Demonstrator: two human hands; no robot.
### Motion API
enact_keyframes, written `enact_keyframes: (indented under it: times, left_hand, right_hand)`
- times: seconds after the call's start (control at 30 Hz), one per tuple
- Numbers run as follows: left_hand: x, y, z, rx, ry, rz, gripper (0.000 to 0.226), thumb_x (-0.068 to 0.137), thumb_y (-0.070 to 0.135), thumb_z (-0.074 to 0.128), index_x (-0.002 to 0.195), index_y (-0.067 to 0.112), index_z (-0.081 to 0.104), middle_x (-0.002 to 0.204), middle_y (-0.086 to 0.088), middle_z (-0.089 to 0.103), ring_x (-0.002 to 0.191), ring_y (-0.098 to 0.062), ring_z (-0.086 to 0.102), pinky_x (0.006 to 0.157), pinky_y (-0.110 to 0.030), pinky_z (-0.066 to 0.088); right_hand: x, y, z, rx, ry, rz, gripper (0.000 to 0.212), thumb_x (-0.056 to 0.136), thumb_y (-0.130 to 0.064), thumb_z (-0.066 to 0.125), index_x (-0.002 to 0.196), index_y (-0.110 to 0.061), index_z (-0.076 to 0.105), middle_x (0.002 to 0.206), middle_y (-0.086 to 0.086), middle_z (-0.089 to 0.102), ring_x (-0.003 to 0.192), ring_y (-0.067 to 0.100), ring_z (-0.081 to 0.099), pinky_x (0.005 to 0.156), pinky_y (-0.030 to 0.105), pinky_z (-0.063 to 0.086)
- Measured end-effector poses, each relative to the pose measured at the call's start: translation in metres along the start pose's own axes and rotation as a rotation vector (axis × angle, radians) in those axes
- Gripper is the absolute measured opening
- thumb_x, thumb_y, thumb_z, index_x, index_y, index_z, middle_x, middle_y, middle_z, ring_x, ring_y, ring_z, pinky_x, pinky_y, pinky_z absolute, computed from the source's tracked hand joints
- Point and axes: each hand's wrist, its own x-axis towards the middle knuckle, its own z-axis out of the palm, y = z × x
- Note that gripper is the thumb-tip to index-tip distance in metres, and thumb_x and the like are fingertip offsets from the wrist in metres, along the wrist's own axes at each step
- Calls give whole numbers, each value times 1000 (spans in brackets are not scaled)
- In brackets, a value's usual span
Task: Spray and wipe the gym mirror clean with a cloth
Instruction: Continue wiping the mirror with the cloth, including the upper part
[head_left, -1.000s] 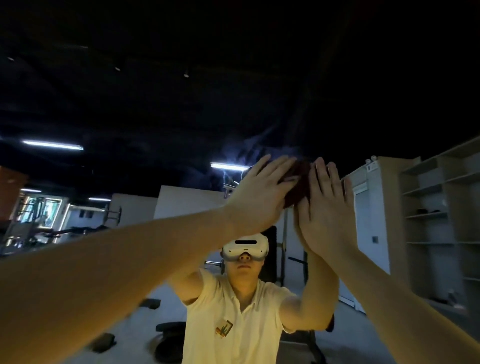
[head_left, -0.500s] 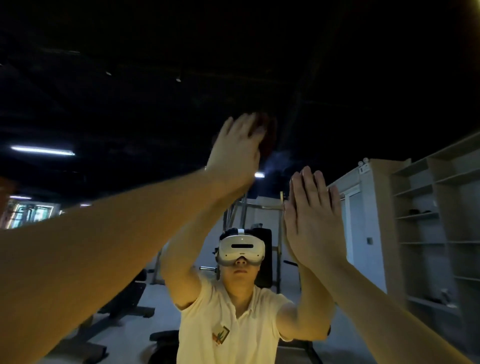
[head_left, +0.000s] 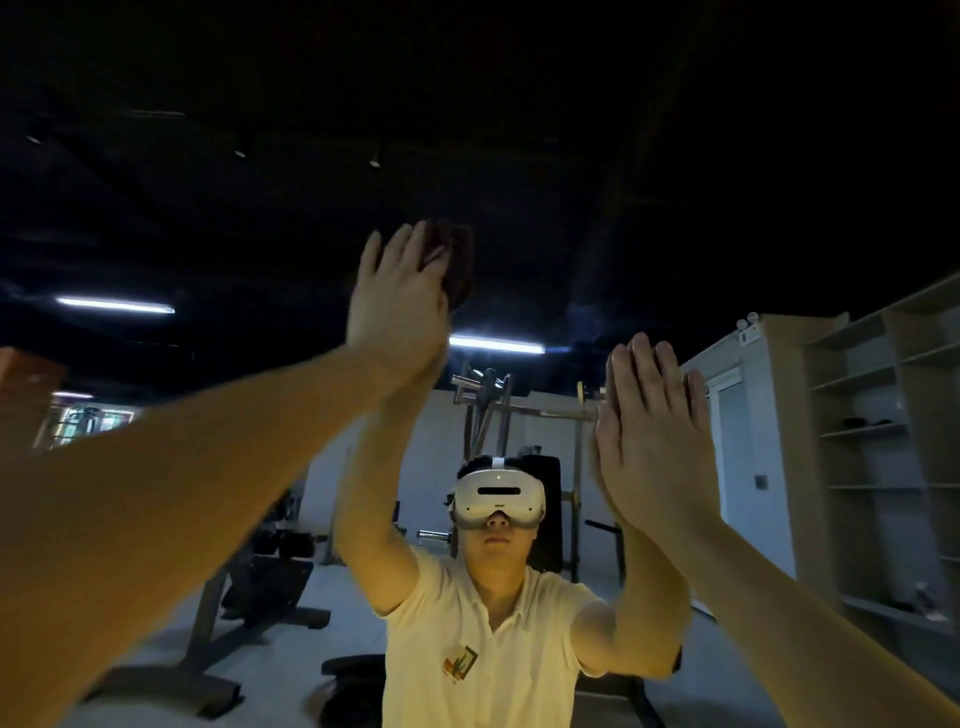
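Left hand (head_left: 400, 306) presses the dark cloth (head_left: 458, 265) high on the mirror (head_left: 675, 182), fingers straight — right hand (head_left: 649, 441) flat against it, lower.

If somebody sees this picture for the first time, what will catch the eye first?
First, the two raised arms: the left hand presses a dark cloth high on the mirror, and the right hand lies flat on the glass, lower and to the right. Below, between them, the person's reflection wears a white headset.

readable text: none
shirt emblem (head_left: 460, 662): coloured graphic, no legible lettering
headset (head_left: 498, 499): no legible brand mark
cabinet tag (head_left: 746, 336): too small to read
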Motion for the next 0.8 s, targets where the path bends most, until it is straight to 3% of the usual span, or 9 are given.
enact_keyframes:
  times: [0.03, 0.1, 0.2, 0.33, 0.4, 0.5, 0.6, 0.67, 0.8]
  left_hand:
    - [-11, 17, 3, -76, 24, -38, 54, 99, 22, 50, 153, 13, 47, 168, -17, 30, 158, -33, 21, 131, -51, 6]
    - [-53, 47, 9, -165, 46, 46, 53, 94, 19, 60, 146, 11, 55, 166, -18, 33, 156, -33, 25, 131, -49, 4]
    - [-116, 47, 9, -218, -72, 348, 48, 91, 25, 62, 138, 16, 63, 165, -15, 36, 156, -31, 27, 130, -49, 5]
    - [-101, -18, 5, -65, -166, 780, 43, 99, 33, 52, 139, 21, 64, 164, -15, 40, 156, -30, 29, 130, -51, 13]
    - [-68, -52, -1, -19, -139, 661, 46, 96, 32, 53, 139, 18, 63, 160, -17, 43, 154, -32, 31, 128, -52, 15]
    - [-39, -85, -6, 45, -84, 203, 50, 102, 27, 41, 147, 12, 57, 162, -20, 40, 155, -36, 30, 130, -51, 14]
    - [-47, -55, -6, -73, -11, -138, 52, 102, 24, 38, 151, 13, 52, 167, -17, 33, 157, -33, 25, 131, -50, 14]
    - [-72, -22, -4, -152, 8, -112, 52, 97, 26, 43, 145, 11, 56, 166, -19, 33, 157, -33, 24, 131, -53, 13]
    - [-146, 5, 3, -169, -36, 299, 46, 85, 25, 67, 130, 16, 68, 161, -17, 42, 153, -30, 27, 125, -55, 19]
  right_hand:
    - [0, 0, 0, 1, 0, 0, 61, 108, -39, 15, 163, -10, 23, 171, 13, 18, 159, 29, 10, 127, 57, 15]
    - [-1, 0, 0, 9, 11, 5, 61, 108, -37, 17, 163, -10, 23, 171, 12, 18, 160, 29, 10, 127, 56, 14]
    - [0, 0, -1, 20, 21, -3, 59, 108, -35, 21, 162, -11, 24, 170, 12, 20, 159, 28, 12, 127, 55, 14]
    - [0, 3, 4, 11, 36, -10, 58, 108, -36, 23, 161, -11, 22, 170, 13, 22, 159, 29, 14, 127, 55, 15]
    - [0, 5, 6, 4, 46, -1, 60, 108, -37, 21, 162, -11, 22, 170, 12, 22, 159, 29, 13, 127, 54, 12]
    - [-1, 4, 10, -14, 48, 10, 60, 108, -36, 20, 163, -11, 21, 171, 11, 19, 159, 29, 11, 128, 52, 9]
    - [-1, 3, 13, -30, 35, 33, 62, 108, -40, 12, 164, -13, 16, 172, 10, 15, 160, 27, 8, 128, 55, 10]
    - [-1, 1, 13, -39, 25, 47, 62, 108, -39, 11, 164, -13, 16, 172, 10, 15, 160, 27, 9, 128, 55, 11]
    - [1, -3, 9, -28, 1, 74, 61, 107, -36, 16, 163, -12, 20, 171, 10, 17, 160, 28, 11, 126, 58, 14]
